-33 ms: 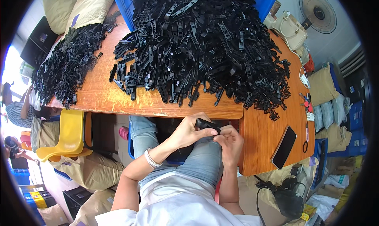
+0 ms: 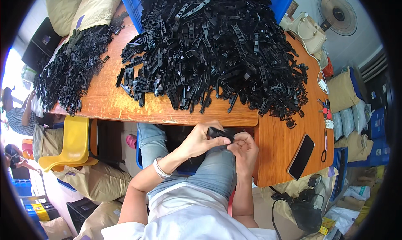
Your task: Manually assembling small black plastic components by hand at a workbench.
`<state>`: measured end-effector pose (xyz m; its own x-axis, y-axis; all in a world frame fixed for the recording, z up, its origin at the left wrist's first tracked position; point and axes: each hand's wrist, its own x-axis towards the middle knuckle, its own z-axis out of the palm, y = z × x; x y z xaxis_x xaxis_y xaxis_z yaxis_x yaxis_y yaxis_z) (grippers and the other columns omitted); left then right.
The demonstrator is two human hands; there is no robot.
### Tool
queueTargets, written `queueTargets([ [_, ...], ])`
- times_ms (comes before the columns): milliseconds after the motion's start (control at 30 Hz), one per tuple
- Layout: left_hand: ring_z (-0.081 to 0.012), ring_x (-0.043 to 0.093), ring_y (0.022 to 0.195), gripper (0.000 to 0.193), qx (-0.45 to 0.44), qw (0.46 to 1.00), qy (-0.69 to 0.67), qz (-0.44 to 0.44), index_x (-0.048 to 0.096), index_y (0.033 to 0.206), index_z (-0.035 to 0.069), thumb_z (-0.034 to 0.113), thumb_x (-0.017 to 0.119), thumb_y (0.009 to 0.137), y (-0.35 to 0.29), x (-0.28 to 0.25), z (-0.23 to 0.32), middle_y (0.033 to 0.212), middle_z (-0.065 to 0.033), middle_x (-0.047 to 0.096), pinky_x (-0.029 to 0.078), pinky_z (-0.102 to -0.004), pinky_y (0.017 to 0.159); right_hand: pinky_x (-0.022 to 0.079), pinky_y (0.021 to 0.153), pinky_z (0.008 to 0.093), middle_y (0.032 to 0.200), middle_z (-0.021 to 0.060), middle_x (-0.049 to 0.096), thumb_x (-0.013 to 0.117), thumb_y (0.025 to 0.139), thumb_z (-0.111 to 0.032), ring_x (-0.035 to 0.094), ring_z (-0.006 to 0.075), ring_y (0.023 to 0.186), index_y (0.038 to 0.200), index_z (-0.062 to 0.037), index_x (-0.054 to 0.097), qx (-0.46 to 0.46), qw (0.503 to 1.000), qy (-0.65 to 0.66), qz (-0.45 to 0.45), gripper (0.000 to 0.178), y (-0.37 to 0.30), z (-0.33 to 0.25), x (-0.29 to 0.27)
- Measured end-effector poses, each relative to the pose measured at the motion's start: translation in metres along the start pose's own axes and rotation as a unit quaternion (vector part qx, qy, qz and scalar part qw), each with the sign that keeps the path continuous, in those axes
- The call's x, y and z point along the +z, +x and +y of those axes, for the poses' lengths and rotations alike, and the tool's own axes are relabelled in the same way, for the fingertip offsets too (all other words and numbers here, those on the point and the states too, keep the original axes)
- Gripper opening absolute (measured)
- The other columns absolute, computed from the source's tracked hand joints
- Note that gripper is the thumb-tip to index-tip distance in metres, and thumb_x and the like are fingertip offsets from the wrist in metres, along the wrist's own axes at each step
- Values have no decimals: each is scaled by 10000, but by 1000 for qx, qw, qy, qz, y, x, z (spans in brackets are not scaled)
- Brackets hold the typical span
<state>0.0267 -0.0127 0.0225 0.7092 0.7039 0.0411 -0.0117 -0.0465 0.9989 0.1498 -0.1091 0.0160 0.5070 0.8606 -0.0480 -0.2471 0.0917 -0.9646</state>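
Note:
Above my lap, just off the table's front edge, my left hand (image 2: 200, 140) is closed around a black plastic part (image 2: 218, 134), its thumb pressed along the near side. My right hand (image 2: 244, 148) meets the part's right end with thumb and fingers curled together. Whether a small piece sits between those right fingertips is hidden. Beyond both hands, a large heap of black plastic parts (image 2: 201, 59) covers the middle of the wooden table (image 2: 201, 119), many of them long and slotted.
A second heap of small black pieces (image 2: 71, 72) lies at the left. On the right side are a phone (image 2: 301, 156), scissors (image 2: 324, 154) and keys (image 2: 324, 109). A yellow chair (image 2: 71, 145) stands left, near paper sacks (image 2: 94, 183). Another person (image 2: 25, 116) is at far left.
The black part has turned very slightly in my left hand, and the right fingertips have shifted a little at its end. All else looks the same.

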Motion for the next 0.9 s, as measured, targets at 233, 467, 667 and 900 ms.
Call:
queueTargets([
  [233,-75,480,598,234,5,988,-139,-68,611,794,-29,199,609,849,4,9,0,718,-13,539,359,-195,535,368,517,186,848,60,561,621,788,6,565,109,665,968,54,610,-26,999,9,-35,187,-6,2,-13],
  [467,-179,543,656,211,259,901,339,81,594,974,7,157,487,870,66,-1,-17,808,-78,520,436,-266,518,371,489,180,789,75,610,615,833,-121,538,90,610,982,55,594,-17,995,17,93,232,0,8,-36],
  [667,-200,513,812,307,379,727,561,-115,588,974,13,61,551,673,80,-15,-21,881,-84,480,466,-285,607,389,499,188,801,76,607,607,829,-75,573,116,651,989,56,595,-3,995,19,99,207,-4,14,-43],
  [900,-174,559,972,200,167,983,47,54,518,1001,-22,-64,486,808,41,9,-10,1116,-131,543,468,-283,789,436,551,217,878,107,595,591,818,-37,574,130,683,970,64,597,-33,997,-17,67,183,3,12,-43],
])
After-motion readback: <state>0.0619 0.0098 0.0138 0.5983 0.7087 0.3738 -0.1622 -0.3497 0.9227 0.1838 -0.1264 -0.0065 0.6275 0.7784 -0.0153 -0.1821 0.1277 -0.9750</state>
